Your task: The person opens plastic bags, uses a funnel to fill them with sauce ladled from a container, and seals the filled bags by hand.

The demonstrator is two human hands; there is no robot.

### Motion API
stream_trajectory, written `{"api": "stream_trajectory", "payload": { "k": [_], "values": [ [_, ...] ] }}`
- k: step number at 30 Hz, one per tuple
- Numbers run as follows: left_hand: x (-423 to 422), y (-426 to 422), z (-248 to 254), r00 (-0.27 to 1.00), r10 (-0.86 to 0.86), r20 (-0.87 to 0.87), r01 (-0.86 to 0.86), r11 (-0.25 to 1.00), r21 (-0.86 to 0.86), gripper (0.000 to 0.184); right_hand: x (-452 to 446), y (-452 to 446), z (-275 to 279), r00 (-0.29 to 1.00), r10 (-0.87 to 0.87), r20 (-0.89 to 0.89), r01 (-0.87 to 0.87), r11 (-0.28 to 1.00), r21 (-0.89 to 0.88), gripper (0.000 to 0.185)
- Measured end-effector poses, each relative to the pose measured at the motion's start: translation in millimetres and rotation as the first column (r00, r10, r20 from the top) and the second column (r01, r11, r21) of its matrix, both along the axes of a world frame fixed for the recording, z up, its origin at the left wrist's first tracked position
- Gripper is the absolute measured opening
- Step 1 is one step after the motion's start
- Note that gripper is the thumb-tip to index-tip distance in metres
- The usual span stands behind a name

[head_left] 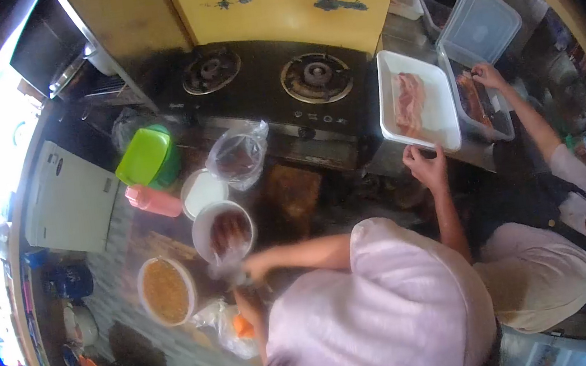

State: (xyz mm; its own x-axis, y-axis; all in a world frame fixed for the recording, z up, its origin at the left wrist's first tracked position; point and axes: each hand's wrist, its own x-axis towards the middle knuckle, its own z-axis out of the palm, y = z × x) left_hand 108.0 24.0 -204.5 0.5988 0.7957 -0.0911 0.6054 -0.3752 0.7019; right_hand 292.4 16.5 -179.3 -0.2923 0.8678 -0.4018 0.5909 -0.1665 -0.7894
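Observation:
My right hand [257,264] is closed, pinching smeared clear plastic [226,271] at the near rim of a white tub [204,249]. Inside that tub lies dark reddish-brown food [229,232]. My left hand [240,284] is close below the right one, and motion blur and plastic hide its fingers. By my left forearm is a crumpled white plastic bag [214,315] with something orange [243,326]. To the left stands a round tub of golden-brown crumbly food [166,291]. A white lid [203,191] and a plastic-lined container [238,162] are beyond the tub.
A co-worker at right holds a white tray [385,93] of raw meat strips with one hand [427,166]; the other hand [487,75] reaches into a clear box [507,131]. A two-burner stove [261,64], green containers [149,156] and a pink bottle [154,200] are beyond my hands.

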Motion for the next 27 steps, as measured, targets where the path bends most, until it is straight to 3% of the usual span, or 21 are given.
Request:
{"api": "stream_trajectory", "payload": {
  "k": [1,2,4,6,9,12,14,15,17,20,22,24,27],
  "values": [
    [-14,6,-35,0.994,0.038,0.099,-0.037,0.999,-0.017,0.034,-5,2,-19,0.999,-0.016,-0.052,0.018,0.999,0.039,0.046],
    [-17,6,-39,0.985,0.078,0.157,-0.074,0.997,-0.031,0.031,-12,5,-46,0.994,-0.029,-0.104,0.037,0.996,0.077,0.050],
    [-13,0,-13,0.960,0.152,0.233,-0.142,0.988,-0.060,0.027,-14,4,-46,0.988,-0.016,-0.155,0.032,0.994,0.105,0.056],
    [-5,-5,26,0.955,0.215,0.207,-0.205,0.976,-0.067,0.023,-9,-6,-5,0.988,0.030,-0.152,-0.018,0.996,0.084,0.060],
    [0,-9,55,0.953,0.275,0.125,-0.271,0.961,-0.052,0.022,-23,-2,-36,0.979,0.079,-0.189,0.013,0.897,0.441,0.050],
    [4,-12,68,0.935,0.296,0.196,-0.293,0.955,-0.045,0.022,-33,6,-46,0.976,0.017,-0.217,0.093,0.869,0.486,0.032],
    [4,-13,70,0.906,0.302,0.297,-0.305,0.952,-0.038,0.024,-29,2,-37,0.953,-0.065,-0.295,0.180,0.906,0.384,0.022],
    [2,-13,66,0.839,0.392,0.378,-0.375,0.919,-0.121,0.025,-27,0,-29,0.938,-0.107,-0.329,0.220,0.919,0.328,0.018],
    [-6,-8,54,0.660,0.560,0.502,-0.474,0.828,-0.300,0.029,-32,5,-65,0.886,-0.207,-0.416,0.293,0.944,0.153,0.016],
    [-10,-6,92,0.666,0.524,0.532,-0.434,0.851,-0.294,0.033,-37,9,-97,0.743,-0.315,-0.590,0.367,0.929,-0.034,0.019],
    [-11,-5,104,0.632,0.510,0.584,-0.433,0.857,-0.280,0.031,-35,8,-87,0.787,-0.260,-0.559,0.326,0.945,0.020,0.026],
    [-14,-2,110,0.607,0.544,0.579,-0.470,0.834,-0.290,0.030,-26,3,-63,0.941,-0.097,-0.325,0.167,0.966,0.197,0.034],
    [-10,-10,132,0.606,0.507,0.613,-0.426,0.858,-0.288,0.030,-22,-6,-32,0.975,-0.035,-0.220,0.116,0.924,0.365,0.044]
  ]
}}
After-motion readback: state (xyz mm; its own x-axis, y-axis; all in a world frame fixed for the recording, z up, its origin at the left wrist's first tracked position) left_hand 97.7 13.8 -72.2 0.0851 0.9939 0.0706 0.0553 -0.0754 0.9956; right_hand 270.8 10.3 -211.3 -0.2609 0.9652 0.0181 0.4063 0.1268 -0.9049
